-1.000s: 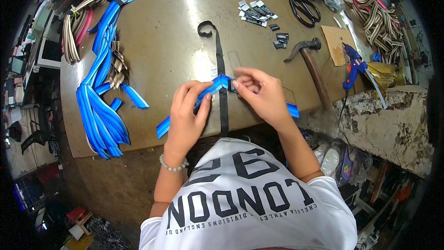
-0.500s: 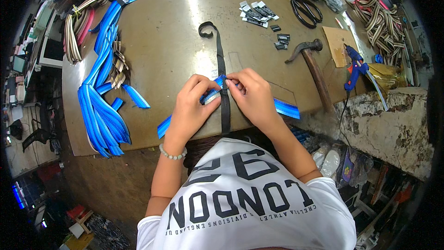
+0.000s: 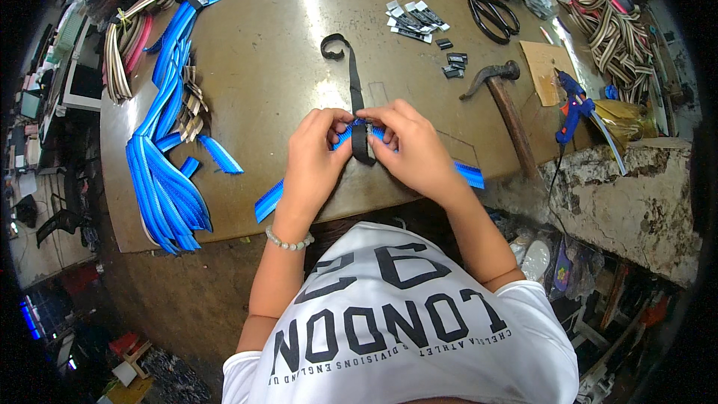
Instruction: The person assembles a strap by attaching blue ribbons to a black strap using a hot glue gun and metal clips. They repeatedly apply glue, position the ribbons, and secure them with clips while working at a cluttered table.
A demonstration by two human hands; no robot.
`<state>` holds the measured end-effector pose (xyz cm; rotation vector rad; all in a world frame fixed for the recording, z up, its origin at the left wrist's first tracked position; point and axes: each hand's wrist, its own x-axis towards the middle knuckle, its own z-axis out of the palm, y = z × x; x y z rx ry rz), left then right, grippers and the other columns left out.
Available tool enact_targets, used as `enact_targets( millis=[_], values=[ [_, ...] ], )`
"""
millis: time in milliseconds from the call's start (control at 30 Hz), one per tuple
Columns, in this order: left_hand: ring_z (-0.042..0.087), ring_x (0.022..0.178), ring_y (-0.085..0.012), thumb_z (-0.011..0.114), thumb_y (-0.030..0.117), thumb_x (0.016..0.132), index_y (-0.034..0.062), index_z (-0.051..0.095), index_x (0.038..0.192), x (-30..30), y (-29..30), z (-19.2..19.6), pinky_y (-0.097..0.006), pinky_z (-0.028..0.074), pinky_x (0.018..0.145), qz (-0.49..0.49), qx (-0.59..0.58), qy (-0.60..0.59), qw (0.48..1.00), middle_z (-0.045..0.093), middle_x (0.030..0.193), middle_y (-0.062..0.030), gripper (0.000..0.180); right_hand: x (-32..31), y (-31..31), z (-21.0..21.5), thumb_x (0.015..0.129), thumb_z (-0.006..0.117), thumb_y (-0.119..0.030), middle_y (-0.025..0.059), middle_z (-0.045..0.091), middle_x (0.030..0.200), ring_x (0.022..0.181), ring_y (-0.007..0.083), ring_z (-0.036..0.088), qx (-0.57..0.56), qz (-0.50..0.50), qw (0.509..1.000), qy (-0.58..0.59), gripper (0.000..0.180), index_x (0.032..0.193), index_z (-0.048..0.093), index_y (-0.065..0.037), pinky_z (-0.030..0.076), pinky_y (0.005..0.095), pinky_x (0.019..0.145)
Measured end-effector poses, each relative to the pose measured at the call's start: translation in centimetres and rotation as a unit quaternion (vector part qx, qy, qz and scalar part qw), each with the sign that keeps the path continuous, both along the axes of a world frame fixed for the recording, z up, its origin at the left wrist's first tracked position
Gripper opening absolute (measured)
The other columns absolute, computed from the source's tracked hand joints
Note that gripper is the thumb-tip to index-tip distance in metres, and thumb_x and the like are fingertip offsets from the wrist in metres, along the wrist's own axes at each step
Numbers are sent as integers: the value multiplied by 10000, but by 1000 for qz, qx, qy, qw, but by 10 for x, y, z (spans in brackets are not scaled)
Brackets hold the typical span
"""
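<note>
A blue strap with pale edges (image 3: pixel 269 200) lies across my front of the table, both ends showing beyond my wrists. A narrow black strap (image 3: pixel 356 90) crosses it at the middle; its far end curls on the table and its near part is folded into a short loop. My left hand (image 3: pixel 318 142) is closed, pinching the blue strap just left of the crossing. My right hand (image 3: pixel 410 148) is closed at the right side of the crossing, fingertips and thumb on the black strap's fold. The fingers partly hide where the straps meet.
Bundled blue straps (image 3: pixel 168 187) lie at the left. To the right are a hammer (image 3: pixel 512 116), black scissors (image 3: pixel 490 15), small labels (image 3: pixel 419 21), black pieces (image 3: pixel 455 63), a cardboard piece (image 3: pixel 540 63) and a blue glue gun (image 3: pixel 574 108). Striped straps (image 3: pixel 613 37) heap at the far right.
The black strap's near end, which hung toward the table edge, is now folded up into a loop over the blue strap. Both hands have shifted slightly and drawn closer around the crossing.
</note>
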<state>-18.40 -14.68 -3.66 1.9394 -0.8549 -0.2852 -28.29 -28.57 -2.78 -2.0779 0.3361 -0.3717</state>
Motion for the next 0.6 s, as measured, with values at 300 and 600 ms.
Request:
enact_targets(
  millis=[300, 600],
  values=[
    [548, 682, -181, 787, 62, 756, -7, 597, 986, -1, 0, 3, -310, 472, 629, 6, 32, -12, 999, 583, 809, -106, 306, 37, -17, -7, 864, 625, 43, 75, 623, 894, 608, 105, 629, 142, -6, 989, 26, 132, 971, 700, 67, 509, 242, 563],
    [565, 792, -243, 730, 101, 830, 15, 699, 1069, -5, 3, -1, -341, 475, 719, -29, 24, -88, 995, 577, 908, -125, 256, 56, -22, 4, 835, 707, -136, 206, 672, 900, 647, 355, 666, -99, -100, 984, 113, 170, 897, 671, 17, 536, 439, 627]
  ],
)
